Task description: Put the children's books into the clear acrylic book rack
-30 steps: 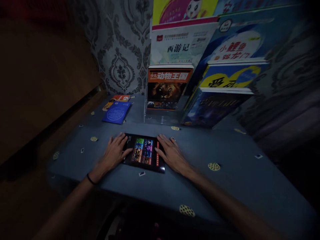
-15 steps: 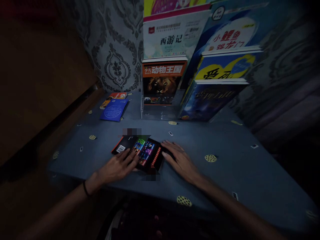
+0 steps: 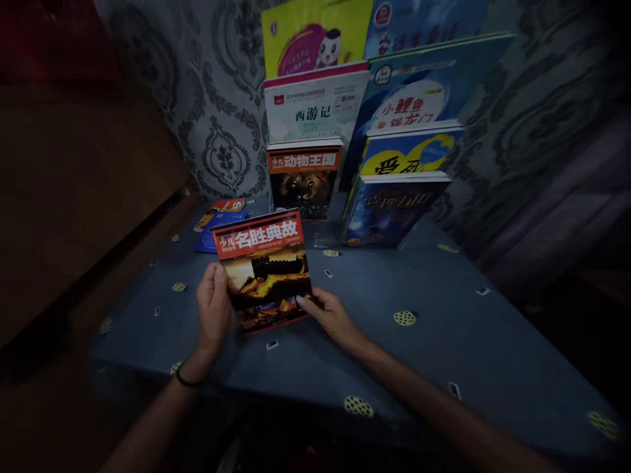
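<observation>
A thin book [image 3: 266,279] with a red title band and a picture of a wall at dusk is held up, tilted, its front cover facing me. My left hand [image 3: 214,305] grips its left edge, with the thumb toward the cover. On the lower right edge my right hand [image 3: 332,318] pinches it, thumb in front and the other fingers partly hidden behind. The book hides part of the table and the lower left of the book display behind it.
Behind stands a clear rack [image 3: 323,236] with several upright books, among them a lion-cover book [image 3: 303,187] and a dark blue book [image 3: 389,210]. At the back left a blue booklet [image 3: 210,240] overlaps an orange one [image 3: 229,207]. A patterned cloth [image 3: 374,355] covers the table.
The book lay open on the table under my left hand, my right hand at its edge. Now it is closed and lifted, front cover showing, with both hands gripping it. The view has shifted upward.
</observation>
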The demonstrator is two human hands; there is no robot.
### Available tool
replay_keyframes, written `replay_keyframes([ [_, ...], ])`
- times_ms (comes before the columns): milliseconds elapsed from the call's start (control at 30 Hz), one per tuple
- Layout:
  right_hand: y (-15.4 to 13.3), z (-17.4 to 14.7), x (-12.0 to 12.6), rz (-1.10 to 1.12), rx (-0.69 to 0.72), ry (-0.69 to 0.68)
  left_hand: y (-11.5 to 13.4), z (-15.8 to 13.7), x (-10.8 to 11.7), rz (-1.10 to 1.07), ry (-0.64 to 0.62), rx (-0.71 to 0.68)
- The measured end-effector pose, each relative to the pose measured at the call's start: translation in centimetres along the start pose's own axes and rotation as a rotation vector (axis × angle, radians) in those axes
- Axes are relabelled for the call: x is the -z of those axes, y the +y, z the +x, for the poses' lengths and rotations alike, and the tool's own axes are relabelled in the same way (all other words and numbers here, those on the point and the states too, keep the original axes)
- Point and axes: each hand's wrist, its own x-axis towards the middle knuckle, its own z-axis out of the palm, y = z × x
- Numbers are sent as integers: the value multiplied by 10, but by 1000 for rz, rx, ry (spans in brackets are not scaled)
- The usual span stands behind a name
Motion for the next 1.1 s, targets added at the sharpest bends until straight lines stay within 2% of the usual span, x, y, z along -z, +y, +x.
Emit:
replay_keyframes([
  [100, -8, 5, 7, -17, -50, -24, -17, -19, 11, -152, 27, 319],
  [167, -13, 16, 21, -69, -84, -39, -23, -33, 28, -104, -84, 564],
  [200, -14, 23, 30, -117, -110, -70, -23, -39, 37, -58, -200, 690],
  [267, -17, 39, 47, -260, -172, -163, -16, -49, 53, 35, -520, 902],
  [300, -19, 46, 54, -396, -186, -201, -11, -53, 57, 75, -676, 956],
  [333, -20, 52, 60, -565, -176, -224, -4, -55, 59, 117, -800, 952],
  [367, -21, 57, 64, -730, -155, -222, 1, -55, 57, 172, -879, 881],
  [400, -23, 59, 65, -892, -125, -204, 5, -55, 52, 253, -912, 744],
  [500, -24, 55, 55, -1248, 21, -82, 0, -47, 25, 610, -842, 104],
  [567, -19, 47, 41, -1326, 135, -24, -17, -39, 6, 819, -836, -249],
  [633, -9, 37, 26, -1253, 224, -17, -40, -30, -7, 949, -878, -433],
  [733, 12, 23, 12, -1081, 286, -38, -71, -13, -12, 1085, -943, -508],
  [833, 28, 17, 8, -1086, 264, -48, -90, 6, 1, 1183, -875, -461],
  [967, 26, 21, -4, -1144, 211, -120, -100, 23, 24, 1201, -769, -427],
  [1100, 18, 34, -23, -1144, 248, -244, -103, 24, 29, 1166, -741, -453],
])
